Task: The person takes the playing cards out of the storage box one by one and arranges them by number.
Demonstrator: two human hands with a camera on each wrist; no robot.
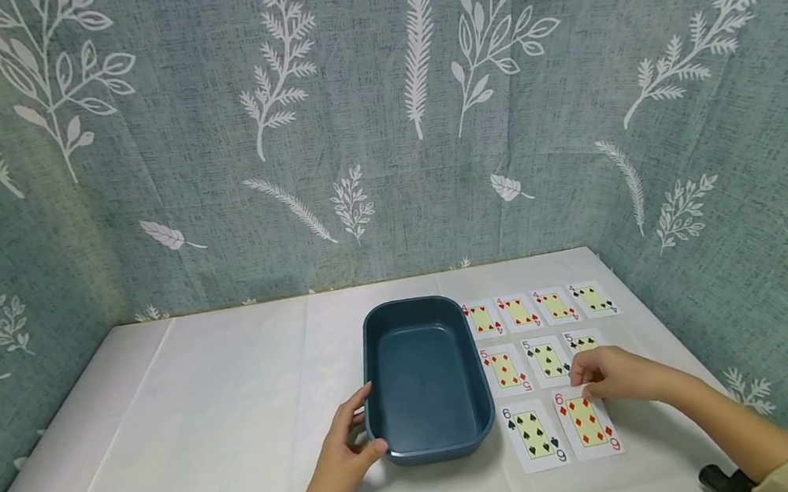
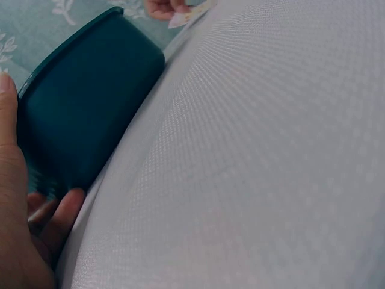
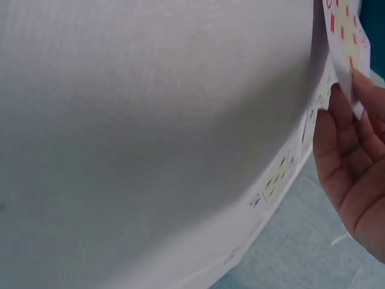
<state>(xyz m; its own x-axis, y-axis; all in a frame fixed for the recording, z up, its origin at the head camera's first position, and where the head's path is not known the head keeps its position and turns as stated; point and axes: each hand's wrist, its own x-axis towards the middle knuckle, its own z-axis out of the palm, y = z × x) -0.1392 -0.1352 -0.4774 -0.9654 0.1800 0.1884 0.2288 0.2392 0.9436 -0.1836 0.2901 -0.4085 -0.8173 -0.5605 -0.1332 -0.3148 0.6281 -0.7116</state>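
Note:
A dark blue plastic tray (image 1: pixel 434 457) stands on the white cloth. At its near-left corner my left hand (image 1: pixel 340 463) grips it, thumb by the front rim and fingers along the left wall. The left wrist view shows these fingers (image 2: pixel 65 217) curled low against the tray's side. My right hand (image 1: pixel 616 373) pinches the top edge of a six of diamonds (image 1: pixel 586 427). Seen from the right wrist, that card (image 3: pixel 349 45) is tilted up off the cloth between thumb and fingers. Just left of it lies the six of spades (image 1: pixel 535 437).
Beyond the sixes lies a row of fives, with the five of diamonds (image 1: pixel 505 371), five of spades (image 1: pixel 548 362) and a five of clubs (image 1: pixel 581 341) partly behind my right hand. Several fours, including a four of spades (image 1: pixel 593 300), form the farthest row. A dark object (image 1: pixel 726 481) sits by the right forearm.

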